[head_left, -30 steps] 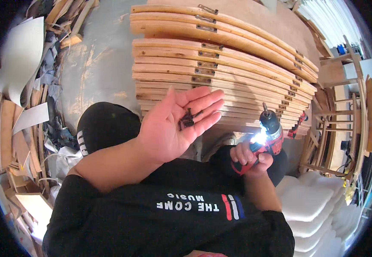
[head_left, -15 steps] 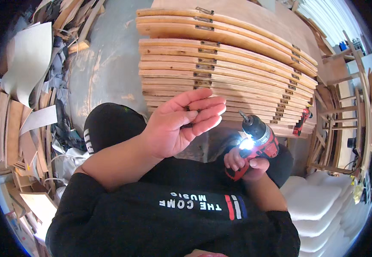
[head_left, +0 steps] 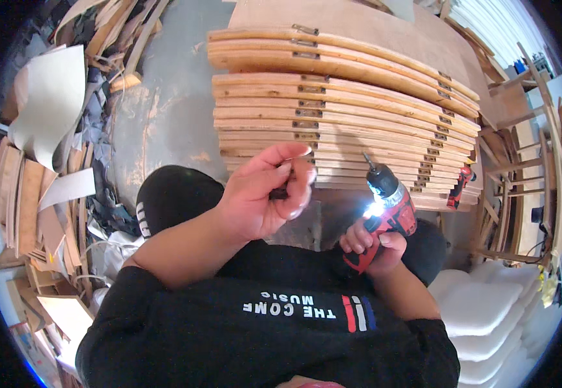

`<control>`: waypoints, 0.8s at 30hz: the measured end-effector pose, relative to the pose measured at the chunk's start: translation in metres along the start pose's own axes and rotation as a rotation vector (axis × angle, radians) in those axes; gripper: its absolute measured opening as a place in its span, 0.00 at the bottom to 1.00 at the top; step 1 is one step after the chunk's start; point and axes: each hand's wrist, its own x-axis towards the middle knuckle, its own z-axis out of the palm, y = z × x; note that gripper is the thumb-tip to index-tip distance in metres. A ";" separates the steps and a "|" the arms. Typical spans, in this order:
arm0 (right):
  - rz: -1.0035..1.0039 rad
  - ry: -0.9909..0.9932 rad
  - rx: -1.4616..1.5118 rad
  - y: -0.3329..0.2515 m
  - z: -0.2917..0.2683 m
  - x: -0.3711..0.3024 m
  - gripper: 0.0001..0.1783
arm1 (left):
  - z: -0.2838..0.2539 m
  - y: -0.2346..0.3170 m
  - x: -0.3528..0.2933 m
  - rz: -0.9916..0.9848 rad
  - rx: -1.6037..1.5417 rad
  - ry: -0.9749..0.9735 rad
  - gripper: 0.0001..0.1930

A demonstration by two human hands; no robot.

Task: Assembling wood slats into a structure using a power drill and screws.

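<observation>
My left hand point(head_left: 255, 200) is raised in front of the stack, palm up with the fingers curled in. Small dark screws point(head_left: 279, 193) lie partly hidden between its thumb and fingers. In my right hand point(head_left: 374, 249) a red and black cordless drill point(head_left: 394, 208) is gripped by the handle. Its bit points up toward the stack, and its work light shines. Beyond both hands are stacked wooden boards point(head_left: 255, 92), with small dark metal brackets point(head_left: 311, 103) along their edges in two rows. Neither hand touches the boards.
A second red power tool point(head_left: 460, 185) rests at the stack's right end. Wood offcuts point(head_left: 29, 194) and a pale sheet point(head_left: 51, 97) crowd the left side. White pads point(head_left: 481, 304) are piled at lower right, and wooden frames point(head_left: 520, 168) stand on the right.
My left hand's fingers have curled inward round the screws from a flatter, more stretched pose. The drill stays in my right hand in about the same place.
</observation>
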 end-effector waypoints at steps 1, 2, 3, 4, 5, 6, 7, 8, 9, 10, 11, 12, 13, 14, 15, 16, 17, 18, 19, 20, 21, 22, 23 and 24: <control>0.011 -0.003 0.036 -0.001 0.000 0.001 0.24 | -0.002 0.001 0.003 0.037 0.076 -0.014 0.16; -0.007 -0.016 0.044 -0.003 0.002 0.003 0.24 | -0.001 0.004 0.005 0.031 0.097 -0.021 0.16; 0.011 0.002 0.063 -0.005 0.005 0.004 0.24 | 0.000 0.010 0.006 0.057 0.116 0.030 0.15; 0.029 0.022 0.079 -0.007 0.007 0.005 0.25 | 0.002 0.016 0.008 0.083 0.132 0.077 0.15; 0.008 0.011 0.085 -0.008 0.006 0.006 0.25 | 0.005 0.024 0.011 0.075 0.152 0.066 0.15; 0.028 0.014 0.123 -0.010 0.006 0.007 0.24 | 0.010 0.035 0.015 0.135 0.345 0.081 0.15; 0.059 0.019 0.156 -0.011 0.006 0.009 0.24 | 0.015 0.044 0.017 0.203 0.528 0.097 0.15; 0.052 0.012 0.162 -0.013 0.004 0.010 0.24 | 0.031 0.052 0.022 0.201 0.539 0.095 0.15; 0.060 -0.017 0.168 -0.014 0.003 0.011 0.24 | 0.055 0.064 0.032 0.411 1.267 0.219 0.15; 0.067 -0.041 0.170 -0.015 0.002 0.012 0.23 | 0.069 0.076 0.045 0.621 1.990 0.337 0.16; 0.065 -0.046 0.170 -0.016 0.000 0.012 0.23 | 0.072 0.093 0.062 0.865 2.263 0.249 0.17; 0.058 -0.065 0.169 -0.017 -0.001 0.012 0.22 | 0.075 0.113 0.081 1.125 2.517 0.141 0.17; 0.056 -0.090 0.169 -0.017 0.000 0.013 0.22 | 0.085 0.130 0.094 0.896 2.601 0.222 0.17; 0.059 -0.097 0.169 -0.018 0.000 0.013 0.22 | 0.093 0.146 0.106 0.662 2.662 0.304 0.16; 0.078 -0.095 0.183 -0.020 -0.002 0.014 0.22 | 0.100 0.159 0.119 0.658 2.686 0.319 0.16; 0.092 -0.076 0.182 -0.020 -0.002 0.014 0.22 | 0.100 0.173 0.133 0.409 2.761 0.289 0.17; 0.089 -0.081 0.182 -0.022 -0.003 0.014 0.22 | 0.101 0.183 0.143 0.155 2.818 0.255 0.17; 0.117 -0.067 0.180 -0.023 -0.003 0.014 0.22 | 0.098 0.188 0.147 -0.022 2.859 0.196 0.19; 0.145 -0.053 0.179 -0.024 -0.005 0.014 0.23 | 0.094 0.193 0.149 -0.020 2.865 0.196 0.19; 0.136 -0.048 0.184 -0.025 -0.005 0.013 0.23 | 0.089 0.197 0.152 -0.015 2.814 0.077 0.20; 0.145 -0.037 0.168 -0.027 -0.004 0.013 0.24 | 0.082 0.199 0.155 -0.012 2.759 -0.038 0.20; 0.159 -0.028 0.153 -0.028 -0.003 0.012 0.24 | 0.071 0.202 0.156 -0.020 2.761 -0.046 0.20; 0.158 -0.029 0.158 -0.029 -0.004 0.012 0.24 | 0.062 0.203 0.156 0.092 2.667 -0.183 0.19; 0.153 -0.026 0.152 -0.030 -0.004 0.011 0.24 | 0.054 0.206 0.157 0.198 2.565 -0.311 0.19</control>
